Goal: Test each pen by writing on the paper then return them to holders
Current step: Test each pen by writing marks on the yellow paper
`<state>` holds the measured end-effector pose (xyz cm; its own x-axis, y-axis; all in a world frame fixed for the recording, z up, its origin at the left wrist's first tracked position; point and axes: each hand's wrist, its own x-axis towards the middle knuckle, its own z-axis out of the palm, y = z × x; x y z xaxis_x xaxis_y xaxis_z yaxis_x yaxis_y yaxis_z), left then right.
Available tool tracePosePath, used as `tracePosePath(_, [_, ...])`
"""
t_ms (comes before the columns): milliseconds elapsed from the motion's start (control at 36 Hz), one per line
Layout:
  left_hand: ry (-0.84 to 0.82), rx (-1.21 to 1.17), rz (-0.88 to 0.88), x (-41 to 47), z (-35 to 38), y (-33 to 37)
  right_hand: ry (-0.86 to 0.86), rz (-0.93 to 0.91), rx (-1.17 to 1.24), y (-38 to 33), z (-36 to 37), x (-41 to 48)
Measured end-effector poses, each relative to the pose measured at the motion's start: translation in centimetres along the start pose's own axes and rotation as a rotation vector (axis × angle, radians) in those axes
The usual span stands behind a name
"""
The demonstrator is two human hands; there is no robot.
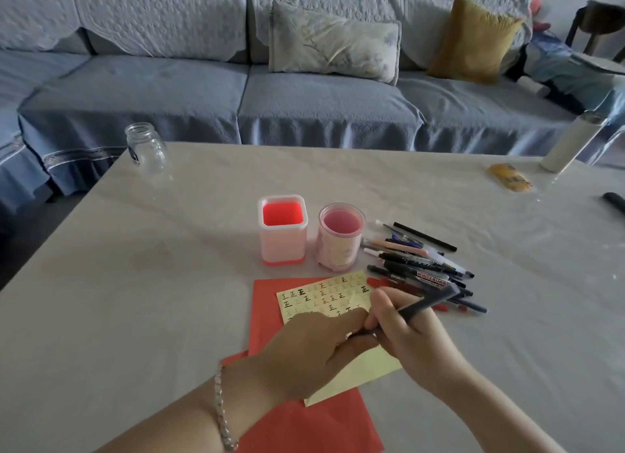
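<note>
The right hand [412, 337] grips a dark pen [429, 303] in a writing hold, its fingers curled round the barrel and its tip end slanted down over the yellow paper [324, 297]. The left hand [314, 347] lies on that paper, probably to pin it down, and its curled fingers pinch the pen's lower end, perhaps a cap. A red sheet [270, 317] under the paper likely protects the surface [135, 283]. The square holder [283, 229] and round holder [341, 239] stand empty just beyond the paper, with the pile of pens [422, 263] just right of them on the surface, so testing seems far from done. One marker [431, 278] reads "WHITEBOARD". The paper carries rows of one small repeated character in black and red, too small to read surely.
</note>
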<state>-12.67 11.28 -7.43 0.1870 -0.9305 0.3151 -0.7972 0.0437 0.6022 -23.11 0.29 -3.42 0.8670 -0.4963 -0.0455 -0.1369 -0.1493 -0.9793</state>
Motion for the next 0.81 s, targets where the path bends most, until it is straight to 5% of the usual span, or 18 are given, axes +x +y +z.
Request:
tracePosePath(111, [-0.002,0.055,-0.132,-1.1,-0.3,-1.2,0.029,-0.178,-0.167,1.2,-0.8,0.0])
tracePosePath(222, [0.151,0.066,-0.433,-2.7,-0.5,-4.4,-0.042,-0.088,-0.457,4.5,-1.9,0.3])
tracePosePath(361, [0.175,0.287,-0.586,-5.3,0.3,-8.8,-0.188,-0.116,-0.898,10.2,-1.0,0.5])
tracePosePath(528, [0.200,0.456,-0.547,-5.9,0.2,-11.1,-0.139,-0.020,-0.973,12.1,0.9,0.1])
tracePosePath(806, [0.257,0.387,-0.555,-7.1,0.9,-11.6,-0.092,-0.036,-0.950,12.0,6.4,-1.0])
